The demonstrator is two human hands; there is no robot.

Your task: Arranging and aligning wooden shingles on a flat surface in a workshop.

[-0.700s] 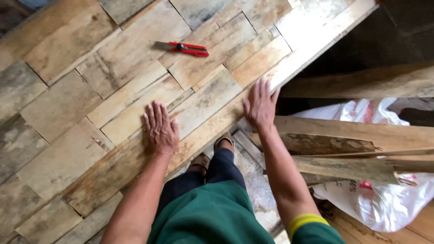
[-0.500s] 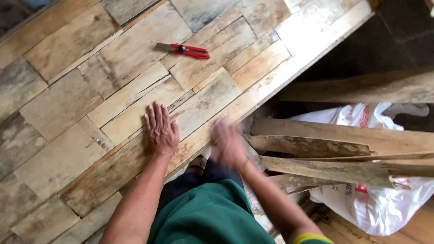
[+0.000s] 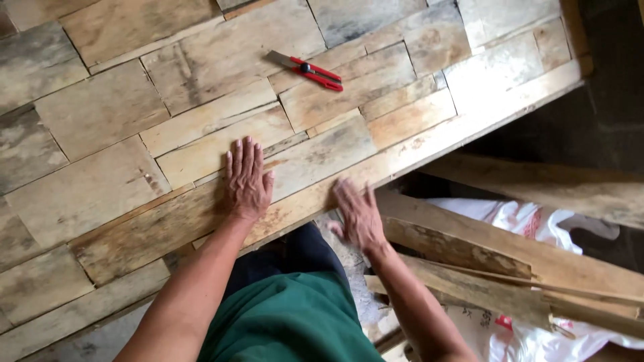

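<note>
Wooden panel [image 3: 100, 194] under both hands [image 3: 247, 179]

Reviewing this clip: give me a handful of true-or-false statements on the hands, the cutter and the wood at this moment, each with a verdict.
1. The left hand lies flat, fingers spread, on the wooden panel. True.
2. The right hand grips the red utility knife. False: the knife lies alone on the panel, away from both hands.
3. Loose boards lie right of the panel over a white plastic bag. True.
4. Both hands rest on the loose boards. False: the left is on the panel; the right is at the panel's near edge.
</note>
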